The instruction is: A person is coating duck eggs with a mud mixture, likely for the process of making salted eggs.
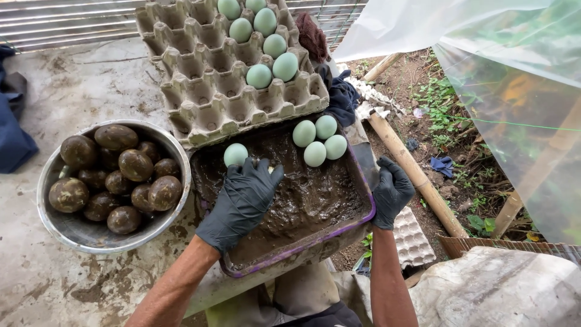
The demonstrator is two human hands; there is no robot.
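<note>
The left hand [242, 197] lies flat in the mud tray [363, 212], fingers spread just below a pale egg [235, 154] at twelve o'clock; the right hand [392, 192] grips the tray's three-o'clock rim, steadying it.

A pale blue-green egg [235, 154] sits upright at the near-left edge of the mud, clean on top, touching the fingertips of the black-gloved left hand [242, 203]. The purple-rimmed tray [305, 245] lies tilted and filled with wet brown mud; the gloved right hand [391, 192] grips its right rim. Four more clean eggs [319, 142] cluster at its far-right corner.
</note>
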